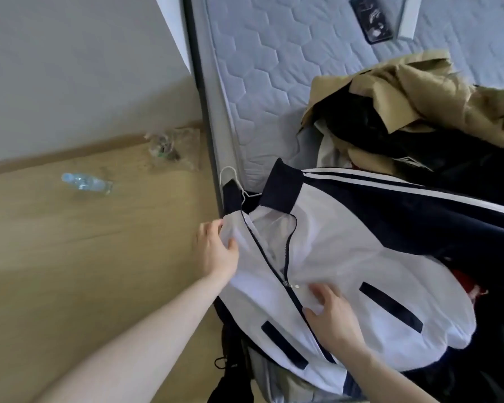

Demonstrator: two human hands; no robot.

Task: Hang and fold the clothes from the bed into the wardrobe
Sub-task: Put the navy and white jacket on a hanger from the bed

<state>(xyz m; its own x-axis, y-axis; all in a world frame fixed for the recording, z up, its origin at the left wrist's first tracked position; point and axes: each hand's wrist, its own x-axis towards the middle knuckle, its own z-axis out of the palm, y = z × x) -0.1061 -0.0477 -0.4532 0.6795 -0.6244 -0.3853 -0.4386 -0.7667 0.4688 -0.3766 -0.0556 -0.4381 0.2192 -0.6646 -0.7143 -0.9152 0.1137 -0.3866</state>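
On bed edge, white-navy jacket between hands, left hand pinching shoulder, right hand gripping zipper hem.

— What does the person wear on the arms?
— Nothing: both forearms are bare up to the frame's edge, and the left hand and right hand carry no rings or watch.
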